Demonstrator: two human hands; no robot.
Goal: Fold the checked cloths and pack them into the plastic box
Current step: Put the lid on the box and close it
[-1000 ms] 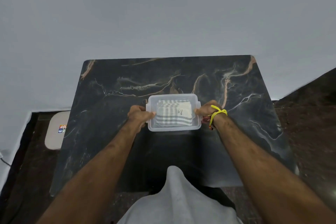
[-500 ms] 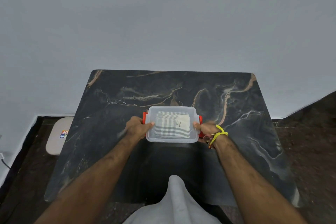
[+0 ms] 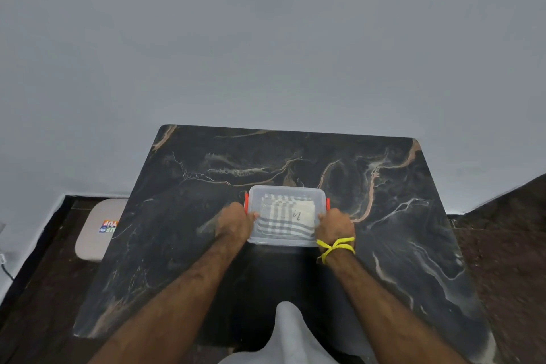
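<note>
A clear plastic box (image 3: 286, 190) with its lid on rests in the middle of the black marble table (image 3: 177, 216). Through the lid I see folded checked cloths (image 3: 283, 216), grey and white. Orange-red latches (image 3: 327, 204) show at both short ends. My left hand (image 3: 235, 220) presses against the box's left end, fingers curled over the lid edge. My right hand (image 3: 335, 223), with a yellow band on its wrist, clasps the right end the same way.
The table stands against a plain grey wall. A pale stool (image 3: 97, 230) with a sticker sits on the dark floor to the table's left. My light shirt (image 3: 286, 334) shows at the near edge.
The orange-red latches have come into view at the box's ends and both hands have shifted down over them. The camera has tilted, so table and box sit lower in the frame.
</note>
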